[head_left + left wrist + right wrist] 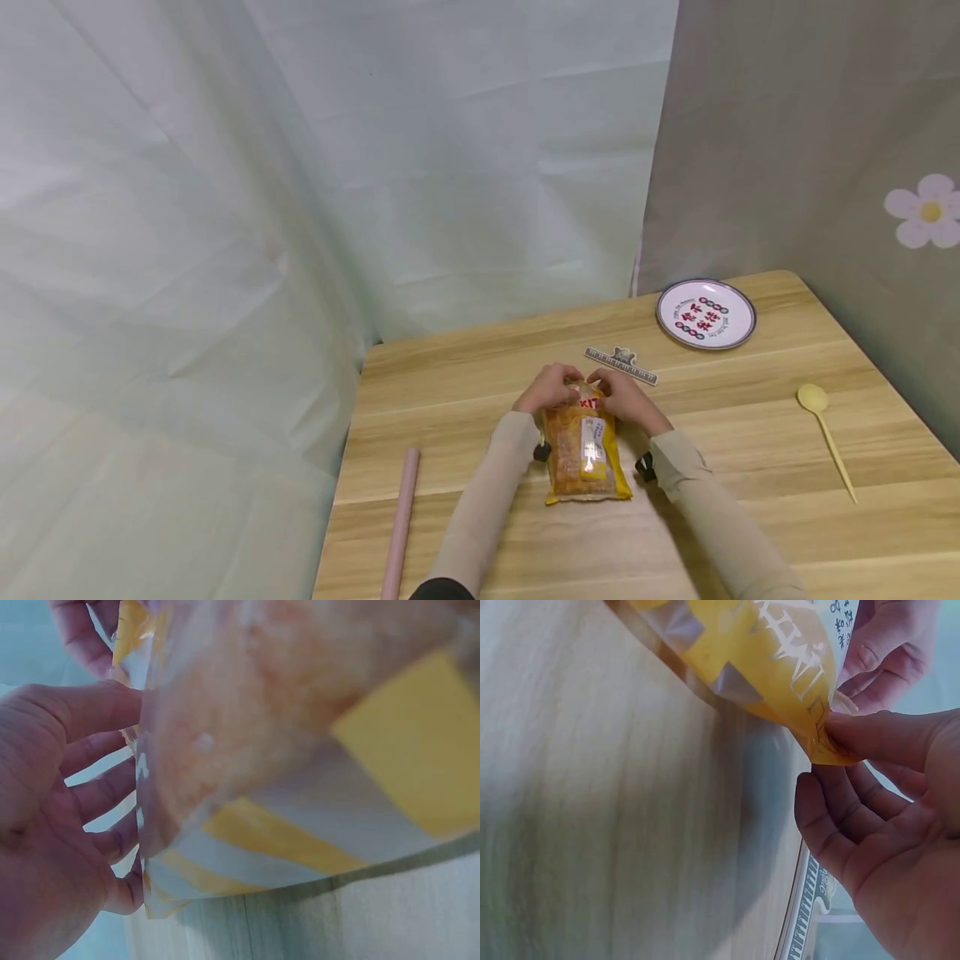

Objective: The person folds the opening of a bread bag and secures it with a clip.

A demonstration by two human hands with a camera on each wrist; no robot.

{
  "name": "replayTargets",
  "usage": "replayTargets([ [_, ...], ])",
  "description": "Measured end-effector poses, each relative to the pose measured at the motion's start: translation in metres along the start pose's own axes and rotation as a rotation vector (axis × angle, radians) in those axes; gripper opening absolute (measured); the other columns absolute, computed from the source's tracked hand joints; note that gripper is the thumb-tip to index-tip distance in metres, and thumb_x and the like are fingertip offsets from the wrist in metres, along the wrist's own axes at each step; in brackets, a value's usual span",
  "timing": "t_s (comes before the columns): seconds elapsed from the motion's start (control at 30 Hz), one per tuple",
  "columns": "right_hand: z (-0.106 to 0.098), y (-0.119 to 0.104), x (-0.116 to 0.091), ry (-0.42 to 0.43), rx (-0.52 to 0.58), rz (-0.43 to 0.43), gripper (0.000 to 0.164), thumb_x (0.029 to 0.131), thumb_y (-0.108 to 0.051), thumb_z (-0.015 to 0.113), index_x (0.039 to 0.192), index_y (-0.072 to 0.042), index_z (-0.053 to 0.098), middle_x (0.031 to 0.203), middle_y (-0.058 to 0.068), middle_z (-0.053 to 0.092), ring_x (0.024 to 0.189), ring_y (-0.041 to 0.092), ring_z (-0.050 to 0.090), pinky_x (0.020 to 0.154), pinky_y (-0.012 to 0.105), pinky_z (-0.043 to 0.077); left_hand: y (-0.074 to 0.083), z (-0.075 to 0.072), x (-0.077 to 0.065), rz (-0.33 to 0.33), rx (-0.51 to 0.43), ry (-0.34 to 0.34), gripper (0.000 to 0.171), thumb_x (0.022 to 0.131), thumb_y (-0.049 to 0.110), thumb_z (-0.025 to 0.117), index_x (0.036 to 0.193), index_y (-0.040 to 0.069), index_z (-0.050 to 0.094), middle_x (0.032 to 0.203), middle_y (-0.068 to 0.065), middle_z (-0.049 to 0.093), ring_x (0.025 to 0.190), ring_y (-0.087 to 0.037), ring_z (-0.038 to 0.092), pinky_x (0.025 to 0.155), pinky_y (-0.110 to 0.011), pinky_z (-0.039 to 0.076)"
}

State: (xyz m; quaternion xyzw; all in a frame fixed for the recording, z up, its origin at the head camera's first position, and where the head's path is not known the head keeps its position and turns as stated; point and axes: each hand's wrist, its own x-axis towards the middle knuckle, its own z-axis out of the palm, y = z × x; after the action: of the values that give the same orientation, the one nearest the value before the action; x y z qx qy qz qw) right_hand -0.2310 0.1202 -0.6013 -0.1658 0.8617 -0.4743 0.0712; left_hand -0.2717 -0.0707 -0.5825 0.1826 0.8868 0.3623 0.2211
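A yellow and clear plastic food package, with orange-brown contents and a white label, lies near the middle of the wooden table. My left hand grips its far edge on the left, thumb in front and fingers behind, as the left wrist view shows. Close beside it, my right hand pinches the far right corner of the package between thumb and fingers. Both hands meet near the top edge, over the red lettering. Just beyond the hands lies a clip with a ruler-marked bar.
On the wooden table, a white plate with a dark rim sits at the far right. A pale yellow spoon lies to the right, and a pink rod at the left. Curtains hang behind the table's far edge.
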Motion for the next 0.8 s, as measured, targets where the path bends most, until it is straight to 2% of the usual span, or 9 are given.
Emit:
replayTargets([
  [0.2,-0.0019,-0.0016,-0.0015,0.020,0.001,-0.014,0.033,0.077,0.012,0.065,0.110,0.009,0.064,0.086,0.011,0.065,0.078,0.024,0.061,0.071,0.039,0.053,0.0008,0.0001,0.0000,-0.007,-0.012,-0.010,0.026,0.093,0.007,0.070,0.119,0.006,0.071,0.111,-0.005,0.068,0.086,-0.015,0.060,0.064,-0.025,0.053],
  [0.33,-0.0029,-0.0029,-0.0019,0.018,0.003,-0.018,0.028,0.077,0.013,0.066,0.105,0.008,0.065,0.085,0.010,0.065,0.079,0.023,0.060,0.072,0.039,0.053,-0.0007,0.0006,0.0009,0.002,0.001,-0.017,0.026,0.093,0.007,0.070,0.119,0.006,0.070,0.115,-0.007,0.068,0.087,-0.016,0.062,0.065,-0.026,0.054],
  [0.53,-0.0035,-0.0038,-0.0026,0.029,0.003,-0.014,0.024,0.077,0.013,0.066,0.100,0.006,0.067,0.085,0.007,0.064,0.079,0.021,0.059,0.073,0.039,0.052,-0.0013,-0.0021,0.0013,0.036,0.031,0.000,0.023,0.093,0.005,0.068,0.117,0.006,0.071,0.118,-0.007,0.069,0.105,-0.020,0.063,0.087,-0.033,0.053],
  [0.6,-0.0032,-0.0035,-0.0031,0.038,-0.002,-0.025,0.024,0.077,0.013,0.066,0.099,0.004,0.067,0.084,0.007,0.064,0.078,0.021,0.058,0.072,0.037,0.051,-0.0017,-0.0033,0.0016,0.046,0.031,0.006,0.021,0.094,0.005,0.068,0.114,0.007,0.072,0.115,-0.007,0.070,0.105,-0.020,0.062,0.090,-0.034,0.052],
  [0.7,-0.0022,-0.0040,-0.0048,0.061,-0.007,-0.048,0.023,0.076,0.014,0.067,0.097,0.003,0.068,0.081,0.006,0.063,0.076,0.020,0.056,0.070,0.035,0.049,-0.0022,-0.0047,0.0023,0.056,0.013,0.011,0.017,0.094,0.005,0.069,0.111,0.006,0.072,0.109,-0.006,0.071,0.096,-0.016,0.063,0.084,-0.030,0.053],
  [0.8,-0.0011,-0.0054,-0.0072,0.078,0.002,-0.051,0.022,0.077,0.013,0.067,0.096,0.002,0.068,0.080,0.006,0.061,0.074,0.019,0.054,0.068,0.033,0.047,-0.0029,-0.0053,0.0024,0.061,-0.021,0.010,0.011,0.094,0.005,0.070,0.104,0.006,0.072,0.100,-0.004,0.071,0.082,-0.013,0.061,0.071,-0.025,0.052],
])
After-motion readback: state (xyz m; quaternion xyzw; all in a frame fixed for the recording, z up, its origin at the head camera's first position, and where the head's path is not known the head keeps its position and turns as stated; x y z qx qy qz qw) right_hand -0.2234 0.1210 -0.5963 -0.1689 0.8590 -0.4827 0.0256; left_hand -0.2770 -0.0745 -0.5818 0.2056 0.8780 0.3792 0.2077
